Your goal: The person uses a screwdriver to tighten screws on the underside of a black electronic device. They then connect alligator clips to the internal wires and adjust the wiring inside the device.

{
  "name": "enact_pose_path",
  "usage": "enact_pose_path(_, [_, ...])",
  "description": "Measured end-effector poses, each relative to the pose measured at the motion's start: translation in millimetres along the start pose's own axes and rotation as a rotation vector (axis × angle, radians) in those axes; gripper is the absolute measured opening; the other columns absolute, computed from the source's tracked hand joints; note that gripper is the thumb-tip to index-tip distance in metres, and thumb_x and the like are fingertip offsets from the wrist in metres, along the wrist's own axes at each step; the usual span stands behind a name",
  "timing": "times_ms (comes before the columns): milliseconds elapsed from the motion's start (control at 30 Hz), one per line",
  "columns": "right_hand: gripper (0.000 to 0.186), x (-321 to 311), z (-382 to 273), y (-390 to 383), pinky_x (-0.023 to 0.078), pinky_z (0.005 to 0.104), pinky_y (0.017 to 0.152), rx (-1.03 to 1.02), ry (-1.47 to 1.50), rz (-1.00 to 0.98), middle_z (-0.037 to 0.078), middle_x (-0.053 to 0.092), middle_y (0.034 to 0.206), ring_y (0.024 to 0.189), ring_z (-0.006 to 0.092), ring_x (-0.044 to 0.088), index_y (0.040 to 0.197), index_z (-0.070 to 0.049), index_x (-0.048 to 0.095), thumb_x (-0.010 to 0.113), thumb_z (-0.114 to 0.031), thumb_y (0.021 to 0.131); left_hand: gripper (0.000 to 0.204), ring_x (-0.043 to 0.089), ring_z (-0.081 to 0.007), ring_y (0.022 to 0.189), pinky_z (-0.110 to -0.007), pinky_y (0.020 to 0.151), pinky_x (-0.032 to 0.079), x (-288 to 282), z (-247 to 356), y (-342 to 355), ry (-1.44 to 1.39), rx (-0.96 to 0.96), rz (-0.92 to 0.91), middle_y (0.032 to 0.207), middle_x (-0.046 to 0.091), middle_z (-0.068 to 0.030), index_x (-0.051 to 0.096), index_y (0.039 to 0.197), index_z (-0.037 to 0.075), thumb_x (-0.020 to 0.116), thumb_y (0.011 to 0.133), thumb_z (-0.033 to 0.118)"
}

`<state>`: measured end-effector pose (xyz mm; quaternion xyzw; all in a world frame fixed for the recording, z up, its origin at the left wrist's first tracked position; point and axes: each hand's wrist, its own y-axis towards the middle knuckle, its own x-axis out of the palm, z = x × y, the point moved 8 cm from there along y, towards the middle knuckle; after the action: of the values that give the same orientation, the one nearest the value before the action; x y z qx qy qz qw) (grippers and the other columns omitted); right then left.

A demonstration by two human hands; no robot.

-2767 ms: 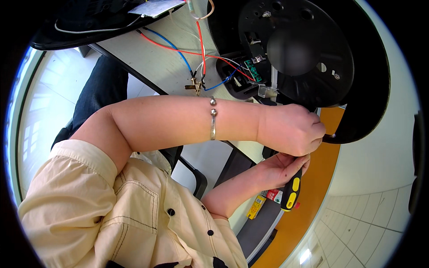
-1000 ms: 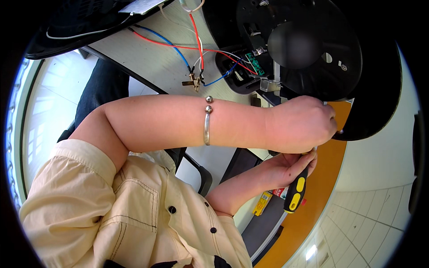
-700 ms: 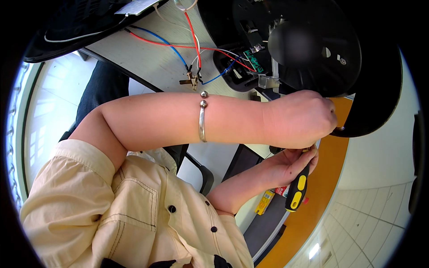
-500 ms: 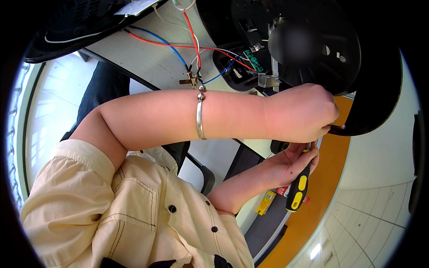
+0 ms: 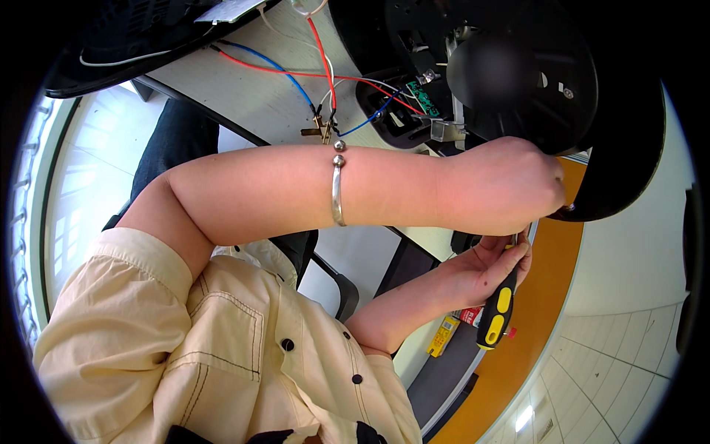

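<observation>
1. My right hand point(image 5: 488, 271) is clamped on the screwdriver point(image 5: 502, 309), on the near side of the black housing point(image 5: 563, 66).
2. I judge it light and stiff; its chunky handle point(image 5: 498, 325) should grip best.
3. My left hand point(image 5: 515, 183) curls at the housing's near edge; its grip I cannot tell.

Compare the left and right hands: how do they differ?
The left hand turns its back to camera, hiding its grip; the right hand visibly grips a black-and-yellow handle.
The left forearm wears a silver bracelet; the right forearm shows none.
Both hands are ungloved.
</observation>
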<state>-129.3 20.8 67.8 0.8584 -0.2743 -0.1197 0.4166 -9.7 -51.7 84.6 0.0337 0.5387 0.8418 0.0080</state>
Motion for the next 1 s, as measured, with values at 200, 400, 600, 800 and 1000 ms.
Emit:
enact_pose_path(200, [0.024, -5, 1, 0, 0.05, 0.0257, 0.073, 0.004, -0.027, 0.016, 0.017, 0.06, 0.099, 0.084, 0.0217, 0.063, 0.099, 0.004, 0.051, 0.053, -0.019, 0.09, 0.017, 0.059, -0.0255, 0.068, -0.034, 0.055, 0.049, 6, 4, 5, 0.101, 0.021, -0.092, 0.069, 0.053, -0.0082, 0.054, 0.065, 0.001, 0.066, 0.056, 0.009])
enact_pose_path(400, [0.023, -8, 1, 0, 0.051, 0.0249, 0.072, -0.013, -0.012, 0.041, 0.015, 0.061, 0.094, 0.081, 0.0204, 0.063, 0.1, 0.004, 0.053, 0.054, -0.017, 0.089, 0.021, 0.059, -0.0246, 0.068, -0.032, 0.059, 0.05, 6, 7, 5, 0.128, 0.078, -0.087, 0.071, 0.053, -0.0073, 0.054, 0.068, 0.001, 0.067, 0.055, 0.01])
enact_pose_path(600, [0.023, -9, 3, 1, 0.049, 0.0235, 0.07, -0.019, -0.007, 0.027, 0.014, 0.061, 0.093, 0.08, 0.0184, 0.062, 0.1, 0.004, 0.053, 0.055, -0.016, 0.088, 0.023, 0.058, -0.023, 0.069, -0.031, 0.06, 0.049, 10, 9, 3, 0.097, 0.097, -0.085, 0.071, 0.052, -0.008, 0.053, 0.071, 0.0, 0.066, 0.056, 0.012])
enact_pose_path(800, [0.026, -11, 3, -1, 0.05, 0.0264, 0.069, 0.017, -0.135, 0.034, 0.017, 0.06, 0.097, 0.084, 0.0205, 0.062, 0.1, 0.005, 0.051, 0.054, -0.018, 0.088, 0.022, 0.056, -0.0238, 0.066, -0.031, 0.057, 0.048, 8, 15, -3, 0.183, 0.075, 0.05, 0.071, 0.05, -0.0089, 0.052, 0.07, 0.0, 0.063, 0.058, 0.013])
enact_pose_path(1000, [0.025, -4, 4, -6, 0.051, 0.0307, 0.072, -0.003, -0.138, 0.069, 0.017, 0.06, 0.097, 0.084, 0.0216, 0.061, 0.101, 0.005, 0.051, 0.054, -0.014, 0.085, 0.013, 0.058, -0.0219, 0.073, -0.03, 0.06, 0.049, 1, 21, -4, 0.255, 0.058, 0.028, 0.069, 0.059, -0.0075, 0.059, 0.067, 0.001, 0.062, 0.062, 0.012])
